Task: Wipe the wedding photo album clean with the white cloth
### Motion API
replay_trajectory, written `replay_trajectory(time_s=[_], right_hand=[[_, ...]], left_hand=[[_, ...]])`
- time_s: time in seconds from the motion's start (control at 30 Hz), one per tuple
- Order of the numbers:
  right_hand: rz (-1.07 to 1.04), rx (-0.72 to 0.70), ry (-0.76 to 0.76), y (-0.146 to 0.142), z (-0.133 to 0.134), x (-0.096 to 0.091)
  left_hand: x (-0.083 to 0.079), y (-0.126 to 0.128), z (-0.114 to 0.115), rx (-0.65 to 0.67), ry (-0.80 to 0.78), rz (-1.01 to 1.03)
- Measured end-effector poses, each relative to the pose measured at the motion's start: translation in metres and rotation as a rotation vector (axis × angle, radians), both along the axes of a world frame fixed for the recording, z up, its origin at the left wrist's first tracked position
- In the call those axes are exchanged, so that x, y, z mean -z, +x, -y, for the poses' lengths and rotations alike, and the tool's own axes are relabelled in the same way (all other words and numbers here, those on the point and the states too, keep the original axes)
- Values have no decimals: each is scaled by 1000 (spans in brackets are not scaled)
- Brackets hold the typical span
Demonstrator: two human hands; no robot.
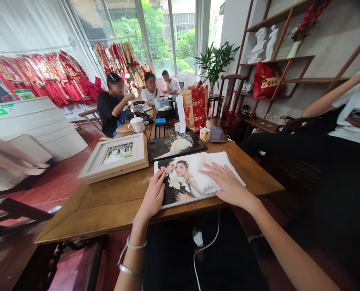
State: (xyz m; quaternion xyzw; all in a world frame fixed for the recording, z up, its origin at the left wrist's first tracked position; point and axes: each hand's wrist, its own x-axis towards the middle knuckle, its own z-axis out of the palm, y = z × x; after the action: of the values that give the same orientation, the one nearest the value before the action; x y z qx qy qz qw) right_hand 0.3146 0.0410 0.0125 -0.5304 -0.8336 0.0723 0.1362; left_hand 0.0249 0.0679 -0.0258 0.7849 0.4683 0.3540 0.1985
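From my remote feed, I see the right hand (225, 184) lying flat with its fingers spread, pressing on a white cloth (209, 186). Under that hand and cloth, reaching over to the left hand (153, 195), is the couple's photo panel (178, 184), flat on the wooden table (107, 204). The left hand rests along the panel's left edge, its fingers close together over the rim; I cannot tell whether the thumb pinches it from below.

To the left of the left hand, and beyond it, I have a pale framed picture (131, 166). Just past the panel, ahead of both hands, lies a dark photo board (180, 146). Farther ahead of the right hand are a small box (204, 134) and a red-and-tan paper bag (194, 107). A white mug (136, 124) stands well beyond the left hand, and a white cord (210, 242) hangs below, between my two forearms.
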Motion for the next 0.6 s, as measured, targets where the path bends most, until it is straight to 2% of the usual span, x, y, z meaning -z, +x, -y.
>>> replay_trajectory(time_s=[0.2, 0.33, 0.47, 0.6], right_hand=[[17, 37, -48, -10, -59, -6], [24, 65, -74, -16, -86, -10], [24, 78, -59, -20, -90, -10], [47, 61, -12, -22, -66, -7]], left_hand=[[0, -1, 0, 7, 23, 12], [-1, 0, 1, 0, 20, -2], [-1, 1, 1, -5, 14, -7], [0, 1, 1, -3, 17, 11]])
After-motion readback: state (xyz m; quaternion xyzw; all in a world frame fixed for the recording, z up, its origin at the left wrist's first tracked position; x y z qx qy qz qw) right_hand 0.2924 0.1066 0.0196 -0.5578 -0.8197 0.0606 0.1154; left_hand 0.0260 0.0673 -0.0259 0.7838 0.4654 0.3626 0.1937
